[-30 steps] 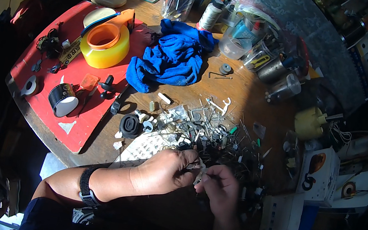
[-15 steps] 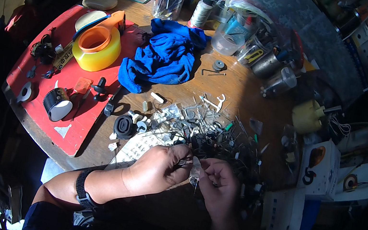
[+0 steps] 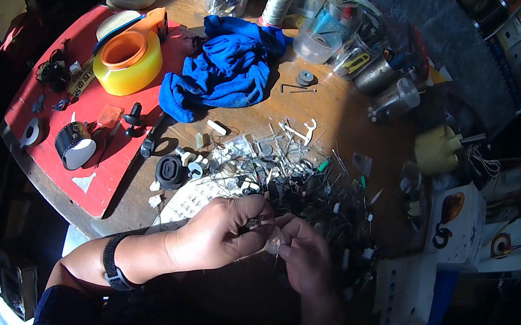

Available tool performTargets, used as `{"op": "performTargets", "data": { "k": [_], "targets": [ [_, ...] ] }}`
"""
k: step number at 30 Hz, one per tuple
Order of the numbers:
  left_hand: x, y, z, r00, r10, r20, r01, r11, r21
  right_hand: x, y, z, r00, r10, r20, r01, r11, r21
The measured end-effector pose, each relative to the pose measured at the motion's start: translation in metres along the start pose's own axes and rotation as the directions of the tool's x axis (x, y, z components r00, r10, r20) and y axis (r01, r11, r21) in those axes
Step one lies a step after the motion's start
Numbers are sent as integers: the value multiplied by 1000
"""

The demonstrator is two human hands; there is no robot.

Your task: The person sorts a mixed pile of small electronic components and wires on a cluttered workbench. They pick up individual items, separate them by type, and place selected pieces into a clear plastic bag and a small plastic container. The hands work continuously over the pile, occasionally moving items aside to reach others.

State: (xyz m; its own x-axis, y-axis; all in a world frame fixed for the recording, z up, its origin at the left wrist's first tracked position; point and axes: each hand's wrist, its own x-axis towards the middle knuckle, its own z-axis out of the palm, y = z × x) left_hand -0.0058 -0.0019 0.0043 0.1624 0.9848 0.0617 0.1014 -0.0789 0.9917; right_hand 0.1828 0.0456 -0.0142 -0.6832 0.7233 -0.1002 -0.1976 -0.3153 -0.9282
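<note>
Both of my hands meet above the near edge of a heap of small loose parts (image 3: 298, 186), among them wires, pins and bits of plastic. My left hand (image 3: 225, 231) is closed around small dark, thin pieces, mostly hidden by its fingers. Pinched in my right hand (image 3: 308, 258) is a small clear plastic bag (image 3: 275, 241), whose top touches the left fingertips. Beneath the left wrist lies a paper sheet with writing (image 3: 188, 202). A black rolled strap-like coil (image 3: 170, 172) rests beside the paper.
On the left, a red board (image 3: 94, 186) carries a yellow and orange pot (image 3: 132, 65) and a tape roll (image 3: 33, 131). A blue cloth (image 3: 227, 74) lies behind the heap. Jars, a thread spool (image 3: 278, 4) and cups line the back. White boxes (image 3: 456, 226) stand at right.
My hands have drawn closer together. The clear bag, upright before, is now lower and more crumpled between the fingers. The whole view has shifted slightly.
</note>
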Motion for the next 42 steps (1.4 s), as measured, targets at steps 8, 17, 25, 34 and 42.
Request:
{"op": "performTargets", "data": {
  "k": [8, 17, 25, 34, 42],
  "targets": [
    [9, -2, 0, 983, -94, -158, 47, 959, -280, 1, -10, -1, 996, -33, -80, 46, 986, 158],
    [15, -8, -4, 943, -329, -45, 288, 878, -383, -4, -18, 8, 916, -265, -301, 192, 949, -250],
    [16, -18, -2, 955, -296, -9, 266, 870, -415, -2, -15, 7, 882, -323, -342, 225, 928, -296],
    [17, -19, 0, 953, -303, 31, 289, 869, -402, -2, -16, 9, 845, -363, -392, 256, 919, -300],
    [20, -33, 8, 950, -297, 94, 308, 842, -444, -4, -12, 7, 781, -417, -465, 199, 872, -448]
  ]
}}
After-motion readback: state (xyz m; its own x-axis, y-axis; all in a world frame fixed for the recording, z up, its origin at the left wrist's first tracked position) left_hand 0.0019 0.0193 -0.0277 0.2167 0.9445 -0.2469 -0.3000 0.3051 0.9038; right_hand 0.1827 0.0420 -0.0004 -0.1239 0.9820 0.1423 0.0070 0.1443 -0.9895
